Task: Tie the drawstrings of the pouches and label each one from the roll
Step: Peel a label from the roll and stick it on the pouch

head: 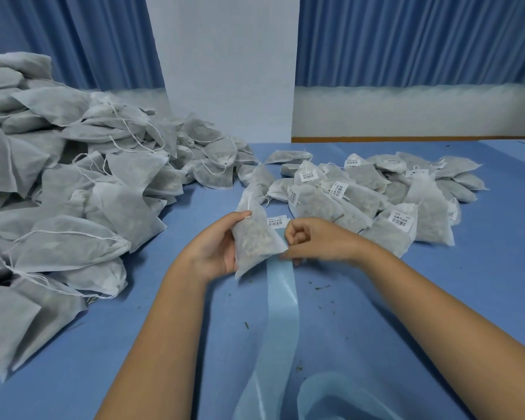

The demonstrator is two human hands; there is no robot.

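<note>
The person's left hand (219, 247) is wrapped round a filled white pouch (255, 237) just below the middle of the view. The thumb lies at the gathered neck, where the drawstring (249, 204) shows. The pouch stands tilted, neck toward 11 o'clock and bottom corners toward 5.

The right hand (315, 237) sits at 3 o'clock of the pouch with its fingers curled and the fingertips at the pouch's lower right corner. Whether they pinch the pouch, the strip beneath, or nothing cannot be told.

A printed label (277, 221) lies just beyond the pouch at 1 o'clock, at the top of a pale glossy backing strip (281, 298). The strip runs toward 6 o'clock between the forearms and curls at the bottom edge.

A tall heap of unlabelled pouches (73, 192) fills the side from 8 to 11 o'clock, its nearest edge a short bare gap from the left hand. Labelled pouches (376, 195) lie in a lower spread from 1 to 3 o'clock, the closest just beside the right hand.

The blue table (437, 298) is bare at 4 to 5 o'clock apart from a few dark crumbs (322, 287). Its far edge (406, 139) meets the wall at 1 o'clock.
</note>
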